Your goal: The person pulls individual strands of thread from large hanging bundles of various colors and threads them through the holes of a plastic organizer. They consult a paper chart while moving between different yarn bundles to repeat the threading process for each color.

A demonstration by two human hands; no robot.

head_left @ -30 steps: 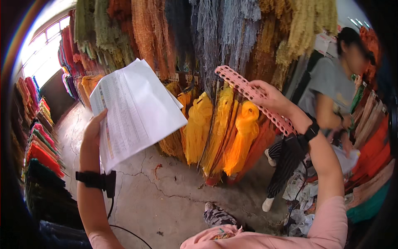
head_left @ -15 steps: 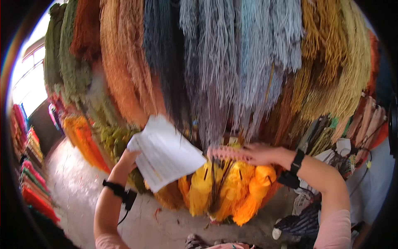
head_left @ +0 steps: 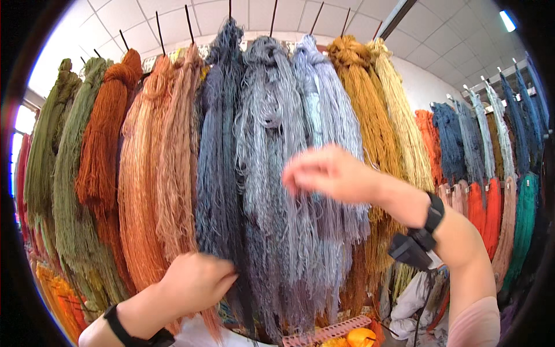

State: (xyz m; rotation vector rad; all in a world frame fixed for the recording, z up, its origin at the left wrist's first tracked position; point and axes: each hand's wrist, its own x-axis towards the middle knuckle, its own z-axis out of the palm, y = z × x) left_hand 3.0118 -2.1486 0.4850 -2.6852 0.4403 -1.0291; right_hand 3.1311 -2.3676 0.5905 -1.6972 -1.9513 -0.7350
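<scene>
My right hand (head_left: 324,173) is raised in front of the grey-blue yarn skein (head_left: 269,150), fingers curled together and a little blurred; whether strands are caught in them cannot be seen. Lower down, my left hand (head_left: 199,283) is closed at the lower part of the dark blue skein (head_left: 218,191). Its fingertips are partly hidden and smeared, so what they hold, if anything, does not show. Under the hanging yarn are a white paper sheet (head_left: 199,334) and a pink perforated strip (head_left: 326,332). Beside the strip sits an orange-yellow yarn bundle (head_left: 361,336).
Skeins in green (head_left: 81,173), rust (head_left: 110,139), peach (head_left: 144,191) and ochre (head_left: 370,115) hang from metal rods (head_left: 188,26). Another rack of blue skeins (head_left: 448,139) stands at the right, above red and green ones. A white cloth heap (head_left: 410,306) lies at the lower right.
My view has tilted up to the tops of the skeins. My right hand has left the pink strip and risen to the grey-blue yarn. My left hand has let go of the paper.
</scene>
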